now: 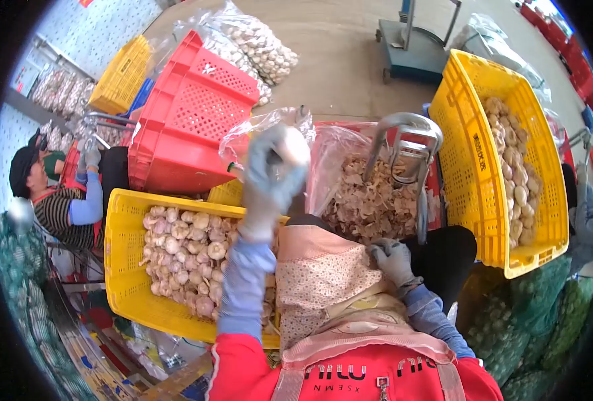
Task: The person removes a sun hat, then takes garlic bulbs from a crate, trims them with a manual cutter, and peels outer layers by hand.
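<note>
My left hand (270, 180), in a grey-blue glove, is raised in front of me with its fingers closed around a pale garlic bulb (293, 147). Below that forearm, a yellow crate (126, 294) holds many garlic bulbs (183, 264). My right hand (395, 262), gloved in grey, rests on my right thigh beside the patterned apron (323, 274). Its fingers are curled, and whatever may be inside them is hidden. Ahead of it lies a heap of loose garlic skins and stems (363, 200) on clear plastic, with a shiny bent metal frame (410, 127) standing over it.
At my right stands a tall yellow crate (473, 154) of tan bulbs. A red perforated crate (196, 113) is tilted at the front left, near bagged garlic (263, 50). Another person (66, 194) sits at far left. A platform cart (413, 53) stands ahead.
</note>
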The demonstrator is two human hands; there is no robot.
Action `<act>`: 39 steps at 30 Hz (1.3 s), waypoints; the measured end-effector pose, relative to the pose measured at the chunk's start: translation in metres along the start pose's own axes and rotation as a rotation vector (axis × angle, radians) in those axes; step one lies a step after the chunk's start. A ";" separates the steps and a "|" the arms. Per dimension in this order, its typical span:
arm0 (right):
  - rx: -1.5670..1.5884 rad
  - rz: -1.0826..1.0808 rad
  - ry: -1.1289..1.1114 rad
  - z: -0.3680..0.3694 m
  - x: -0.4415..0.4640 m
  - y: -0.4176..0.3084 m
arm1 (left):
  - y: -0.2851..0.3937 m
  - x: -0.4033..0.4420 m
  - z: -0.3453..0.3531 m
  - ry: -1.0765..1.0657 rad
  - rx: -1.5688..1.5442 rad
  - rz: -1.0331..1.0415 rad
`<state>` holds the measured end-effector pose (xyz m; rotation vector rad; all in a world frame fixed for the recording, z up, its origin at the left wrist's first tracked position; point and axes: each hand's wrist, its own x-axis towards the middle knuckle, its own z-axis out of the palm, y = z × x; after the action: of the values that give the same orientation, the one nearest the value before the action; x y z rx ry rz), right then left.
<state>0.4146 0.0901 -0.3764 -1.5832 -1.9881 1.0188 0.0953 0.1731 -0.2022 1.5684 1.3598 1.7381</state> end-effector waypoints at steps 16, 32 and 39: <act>-0.029 0.067 -0.111 0.014 0.013 -0.016 | 0.033 -0.021 -0.092 0.011 0.507 0.295; 0.108 -0.259 -0.662 -0.053 -0.076 -0.087 | -0.114 -0.210 -0.107 0.112 0.525 -0.831; -0.248 -0.227 -0.103 -0.127 -0.086 -0.079 | -0.019 -0.172 -0.079 0.175 -0.520 -0.483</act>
<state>0.4753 0.0377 -0.2235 -1.4028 -2.3791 0.8052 0.0631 0.0102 -0.2947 0.7515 1.1133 1.7494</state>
